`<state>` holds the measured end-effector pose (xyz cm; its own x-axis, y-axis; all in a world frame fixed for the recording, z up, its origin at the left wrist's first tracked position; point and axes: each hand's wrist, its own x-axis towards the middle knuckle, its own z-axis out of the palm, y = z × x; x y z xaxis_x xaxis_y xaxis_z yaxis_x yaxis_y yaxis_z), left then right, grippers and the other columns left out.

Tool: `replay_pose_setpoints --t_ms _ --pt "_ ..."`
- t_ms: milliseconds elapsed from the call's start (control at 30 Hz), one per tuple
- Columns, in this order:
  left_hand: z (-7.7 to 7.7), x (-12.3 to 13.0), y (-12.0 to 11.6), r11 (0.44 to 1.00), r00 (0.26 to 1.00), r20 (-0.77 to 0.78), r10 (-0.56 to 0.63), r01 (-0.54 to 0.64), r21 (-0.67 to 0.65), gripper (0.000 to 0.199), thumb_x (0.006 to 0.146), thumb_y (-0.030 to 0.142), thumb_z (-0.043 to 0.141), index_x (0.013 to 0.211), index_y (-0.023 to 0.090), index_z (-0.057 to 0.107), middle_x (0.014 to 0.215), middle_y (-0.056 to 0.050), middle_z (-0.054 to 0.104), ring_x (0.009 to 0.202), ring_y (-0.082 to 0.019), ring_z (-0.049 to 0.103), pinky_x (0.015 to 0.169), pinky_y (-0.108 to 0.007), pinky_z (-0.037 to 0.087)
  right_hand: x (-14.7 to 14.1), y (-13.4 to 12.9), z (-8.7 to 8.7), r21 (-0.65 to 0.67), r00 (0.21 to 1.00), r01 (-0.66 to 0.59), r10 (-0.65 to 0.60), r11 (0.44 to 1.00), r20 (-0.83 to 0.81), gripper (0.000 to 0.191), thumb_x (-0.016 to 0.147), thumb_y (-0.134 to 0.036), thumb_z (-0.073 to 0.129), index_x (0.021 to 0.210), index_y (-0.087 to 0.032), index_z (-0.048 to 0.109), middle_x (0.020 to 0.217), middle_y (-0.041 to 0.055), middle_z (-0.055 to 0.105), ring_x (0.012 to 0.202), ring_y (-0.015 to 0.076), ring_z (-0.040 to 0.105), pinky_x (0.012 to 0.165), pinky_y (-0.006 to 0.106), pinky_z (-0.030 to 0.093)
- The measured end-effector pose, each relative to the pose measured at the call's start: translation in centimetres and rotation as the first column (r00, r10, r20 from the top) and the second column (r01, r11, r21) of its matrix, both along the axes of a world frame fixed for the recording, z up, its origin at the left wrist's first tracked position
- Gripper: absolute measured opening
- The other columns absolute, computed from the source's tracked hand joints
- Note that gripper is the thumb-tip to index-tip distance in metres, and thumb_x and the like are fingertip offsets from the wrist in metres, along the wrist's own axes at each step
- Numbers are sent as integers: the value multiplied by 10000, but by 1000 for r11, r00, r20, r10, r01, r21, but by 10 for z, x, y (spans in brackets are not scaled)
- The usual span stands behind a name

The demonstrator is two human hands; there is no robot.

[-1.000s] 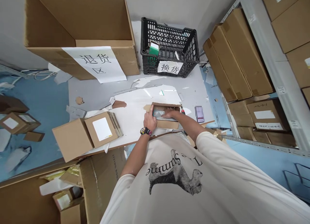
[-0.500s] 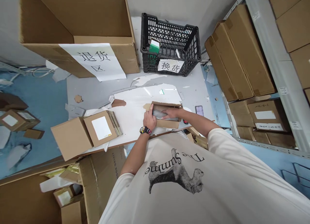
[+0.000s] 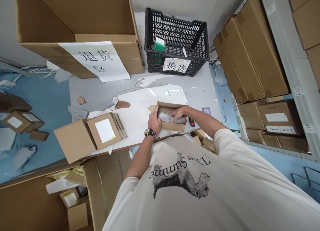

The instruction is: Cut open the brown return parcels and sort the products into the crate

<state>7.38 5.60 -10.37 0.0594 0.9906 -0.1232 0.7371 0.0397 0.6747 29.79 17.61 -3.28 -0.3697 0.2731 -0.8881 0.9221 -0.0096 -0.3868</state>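
An open brown cardboard box (image 3: 172,126) lies at the table's front edge, its flaps folded outward. My left hand (image 3: 155,122) is closed on the box's left end, thumb at the rim. Inside the box is a grey item in clear plastic wrap (image 3: 165,117); what it is exactly does not show. My right hand (image 3: 179,113) reaches in from the right, its fingers closed round the right part of this wrapped item. A red and black tool (image 3: 191,121) lies just right of the box, partly behind my right forearm.
Two closed cartons (image 3: 101,132) stand on the table (image 3: 100,95) at left. At the back are a large open carton (image 3: 127,56) and a black plastic crate (image 3: 152,63) with a green box. A phone (image 3: 206,111) lies at right. Stacked cartons (image 3: 252,54) fill the right-hand shelf.
My right hand has gone from lying flat on the wrapped item to gripping it. The item now sits nearer the front of the box, leaving a gap behind. My left hand stays put.
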Motion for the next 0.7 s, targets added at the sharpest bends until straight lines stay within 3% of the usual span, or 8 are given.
replay_pose_setpoints --t_ms 100,267,467,567,700 --pt "1 0 3 1000 1000 3 8 -8 -8 848 1037 164 426 1881 194 355 1196 -186 695 1189 -391 622 1117 -521 535 5 3 -1 -137 997 -4 -6 991 -75 727 687 -377 1067 1370 -301 831 1523 64 799 1431 400 724 1165 490 624" --pt "1 1 5 1000 1000 13 1 -1 -8 857 1029 165 438 1881 194 353 1202 -186 696 1198 -392 620 1137 -523 528 11 4 -3 -89 991 -37 25 995 -134 620 765 -414 984 1347 -250 847 1497 59 820 1430 370 725 1200 426 598" --pt "0 1 2 1000 1000 4 12 -12 -12 857 1031 154 447 1881 217 359 1196 -178 693 1212 -394 629 1120 -520 536 10 -2 -7 -72 997 -72 73 995 13 983 588 -293 1032 1536 -335 774 1595 69 760 1377 411 744 1095 508 674" --pt "-2 1 2 1000 1000 3 16 -16 -9 871 1017 152 456 1880 216 360 1171 -172 695 1215 -394 626 1120 -518 542 11 -9 -14 5 993 -116 116 993 -20 942 587 -226 1004 1502 -313 799 1562 84 778 1381 411 748 1126 489 663" --pt "-5 2 5 1000 1000 14 11 -11 -7 874 1011 154 454 1878 212 365 1169 -173 697 1206 -397 631 1136 -533 540 16 -21 -19 163 984 -168 176 972 -35 748 778 -244 891 1516 -302 789 1453 100 829 1342 391 786 1161 468 633"
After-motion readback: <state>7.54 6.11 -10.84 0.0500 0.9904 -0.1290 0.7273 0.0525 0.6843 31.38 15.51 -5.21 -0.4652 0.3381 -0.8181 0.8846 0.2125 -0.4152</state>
